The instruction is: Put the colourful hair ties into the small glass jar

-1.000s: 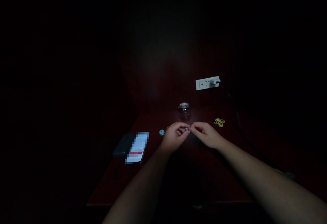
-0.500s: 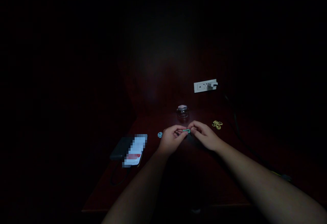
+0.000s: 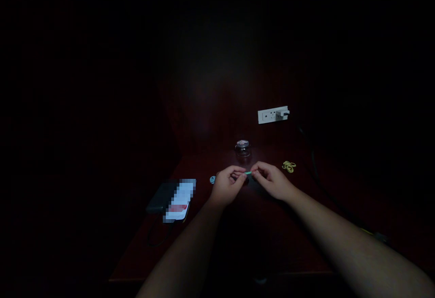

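The scene is very dark. My left hand (image 3: 227, 185) and my right hand (image 3: 270, 181) meet over the middle of a dark red table (image 3: 292, 243). Both pinch a small teal elastic band (image 3: 248, 172) between their fingertips, with the band stretched thin between them. Another small teal band (image 3: 212, 179) lies on the table just left of my left hand. A little pile of yellow bands (image 3: 288, 166) lies to the right of my right hand.
A small glass jar (image 3: 243, 148) stands just beyond my hands. A white wall socket (image 3: 273, 114) with a plug in it is behind, its dark cable (image 3: 314, 166) running down the right. A dark flat device with a blurred card (image 3: 171, 198) lies at the left.
The teal band showed as a small loop between my fingertips half a second ago; now it is pulled into a thin line. My hands have barely shifted.
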`<state>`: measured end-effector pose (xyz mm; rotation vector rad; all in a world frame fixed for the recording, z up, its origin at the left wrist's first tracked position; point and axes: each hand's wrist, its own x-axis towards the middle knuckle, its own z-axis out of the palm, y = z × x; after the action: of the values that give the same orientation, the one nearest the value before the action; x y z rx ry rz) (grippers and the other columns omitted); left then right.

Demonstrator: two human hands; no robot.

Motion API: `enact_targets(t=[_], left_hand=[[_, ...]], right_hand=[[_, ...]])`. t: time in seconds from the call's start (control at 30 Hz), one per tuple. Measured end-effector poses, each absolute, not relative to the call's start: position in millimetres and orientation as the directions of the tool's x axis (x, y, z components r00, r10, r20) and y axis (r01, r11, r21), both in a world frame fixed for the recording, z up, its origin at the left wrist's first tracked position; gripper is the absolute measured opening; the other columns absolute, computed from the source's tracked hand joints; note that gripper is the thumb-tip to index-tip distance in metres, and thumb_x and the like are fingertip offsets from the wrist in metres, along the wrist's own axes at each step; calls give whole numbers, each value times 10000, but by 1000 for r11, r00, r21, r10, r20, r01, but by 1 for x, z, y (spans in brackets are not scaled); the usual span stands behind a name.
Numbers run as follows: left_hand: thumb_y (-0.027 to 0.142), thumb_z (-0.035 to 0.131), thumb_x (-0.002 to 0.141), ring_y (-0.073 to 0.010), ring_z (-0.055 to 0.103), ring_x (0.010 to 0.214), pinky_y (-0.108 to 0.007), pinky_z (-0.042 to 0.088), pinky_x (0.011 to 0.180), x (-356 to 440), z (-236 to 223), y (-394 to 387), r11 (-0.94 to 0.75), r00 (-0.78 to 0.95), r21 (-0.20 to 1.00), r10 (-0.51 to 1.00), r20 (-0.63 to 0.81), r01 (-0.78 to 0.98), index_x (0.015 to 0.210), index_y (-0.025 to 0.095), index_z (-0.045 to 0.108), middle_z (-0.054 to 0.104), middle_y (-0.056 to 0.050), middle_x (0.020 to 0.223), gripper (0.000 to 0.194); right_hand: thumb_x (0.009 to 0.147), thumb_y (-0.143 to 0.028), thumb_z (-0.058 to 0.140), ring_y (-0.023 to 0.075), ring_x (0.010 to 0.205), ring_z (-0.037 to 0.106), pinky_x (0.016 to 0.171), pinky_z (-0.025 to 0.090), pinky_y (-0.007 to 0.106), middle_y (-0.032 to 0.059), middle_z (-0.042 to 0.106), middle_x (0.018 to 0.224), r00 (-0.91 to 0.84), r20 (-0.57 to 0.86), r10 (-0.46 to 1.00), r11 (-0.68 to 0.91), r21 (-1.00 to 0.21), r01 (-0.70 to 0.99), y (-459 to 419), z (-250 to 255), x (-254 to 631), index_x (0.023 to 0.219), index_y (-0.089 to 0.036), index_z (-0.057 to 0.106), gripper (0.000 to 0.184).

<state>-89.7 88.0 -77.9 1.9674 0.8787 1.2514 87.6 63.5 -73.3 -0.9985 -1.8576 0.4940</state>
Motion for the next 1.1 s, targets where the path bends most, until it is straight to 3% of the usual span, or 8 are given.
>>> enact_targets(t=[0.7,1.1], left_hand=[[299,627,769,-111,582,659,-189,420,553,-90,-73,83,-579,332,773,805,492,258,841,140,659,665,-37,736,178],[290,600,788,-136,630,700,-227,486,639,-89,-77,89,-564,341,795,809,479,223,838,135,659,697,-62,775,174]], right_hand=[[843,-303,521,103,539,394,516,323,230,-38,449,590,-222,512,830,557,-734,390,62,-72,85,785,-171,546,146],[868,-335,490,118,577,450,538,345,240,-9,528,649,-233,506,830,554,-708,437,62,-71,87,809,-172,578,194]])
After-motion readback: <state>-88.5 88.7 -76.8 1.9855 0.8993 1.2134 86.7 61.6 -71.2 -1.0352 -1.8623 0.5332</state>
